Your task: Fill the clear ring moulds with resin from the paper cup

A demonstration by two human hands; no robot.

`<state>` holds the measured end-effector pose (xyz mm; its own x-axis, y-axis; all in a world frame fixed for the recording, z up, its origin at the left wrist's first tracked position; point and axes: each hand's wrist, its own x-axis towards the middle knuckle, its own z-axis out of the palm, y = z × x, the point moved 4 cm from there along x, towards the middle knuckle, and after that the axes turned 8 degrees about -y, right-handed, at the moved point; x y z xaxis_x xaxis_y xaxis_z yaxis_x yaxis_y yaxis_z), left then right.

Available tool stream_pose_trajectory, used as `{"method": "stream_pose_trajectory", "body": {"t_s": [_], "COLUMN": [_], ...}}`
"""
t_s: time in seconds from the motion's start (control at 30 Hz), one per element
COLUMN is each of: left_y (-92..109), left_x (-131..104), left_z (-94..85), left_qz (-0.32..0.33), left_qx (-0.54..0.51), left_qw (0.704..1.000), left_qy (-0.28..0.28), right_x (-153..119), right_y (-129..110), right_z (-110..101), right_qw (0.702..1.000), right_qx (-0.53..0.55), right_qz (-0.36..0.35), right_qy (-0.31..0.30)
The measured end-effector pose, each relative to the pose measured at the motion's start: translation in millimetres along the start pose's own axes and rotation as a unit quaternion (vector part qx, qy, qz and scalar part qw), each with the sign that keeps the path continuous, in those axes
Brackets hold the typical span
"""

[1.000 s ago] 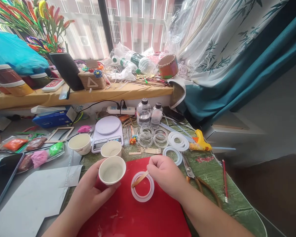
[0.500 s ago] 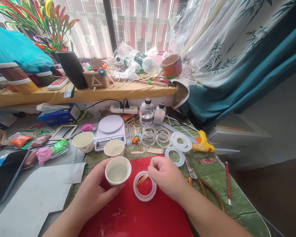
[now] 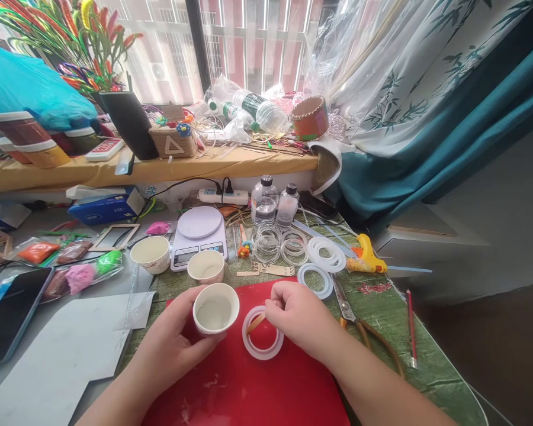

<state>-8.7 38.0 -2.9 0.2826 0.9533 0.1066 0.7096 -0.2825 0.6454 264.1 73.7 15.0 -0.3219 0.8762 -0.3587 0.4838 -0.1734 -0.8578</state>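
Note:
My left hand [image 3: 182, 331] is wrapped round a paper cup [image 3: 216, 325] with clear liquid in it, tilted slightly toward me. My right hand [image 3: 293, 310] pinches a flat wooden stick [image 3: 256, 323], its lower end reaching down to a white ring-shaped silicone mould [image 3: 263, 354]. The mould lies on a red mat [image 3: 257, 396], just right of the cup. Fingers hide the stick's upper end. Beyond the held cup stand a second paper cup [image 3: 205, 278] and a third paper cup [image 3: 151, 266].
Behind the mat are a digital scale [image 3: 199, 228], two clear bottles [image 3: 265, 204], clear bangles [image 3: 266, 245] and more ring moulds [image 3: 326, 254]. Scissors [image 3: 347, 310], a yellow glue gun [image 3: 371, 254] and a pencil [image 3: 411, 331] lie right. White sheets [image 3: 66, 349] and a phone [image 3: 13, 313] lie left.
The cup in my left hand has shifted slightly right. My right hand and the stick have moved very little, with the stick's tip still at the mould.

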Motion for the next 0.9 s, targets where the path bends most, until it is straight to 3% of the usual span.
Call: {"method": "stream_pose_trajectory", "body": {"t_s": [0.4,0.7,0.9], "left_y": [6.3,2.5,18.1], "left_x": [1.9,1.1,3.7], "left_z": [0.0,0.0,-6.3], "left_qz": [0.011,0.021,0.054], "left_qx": [0.004,0.014,0.012], "left_qw": [1.0,1.0,0.998], "left_qy": [-0.012,-0.019,-0.033], "right_x": [-3.5,1.6,2.3], "right_y": [-7.8,0.6,-2.1], "right_z": [3.3,-7.4,-11.6], "right_qw": [0.998,0.995,0.986], "right_qx": [-0.063,-0.096,-0.151], "right_qz": [-0.025,0.012,0.049], "right_qy": [-0.009,-0.034,-0.054]}}
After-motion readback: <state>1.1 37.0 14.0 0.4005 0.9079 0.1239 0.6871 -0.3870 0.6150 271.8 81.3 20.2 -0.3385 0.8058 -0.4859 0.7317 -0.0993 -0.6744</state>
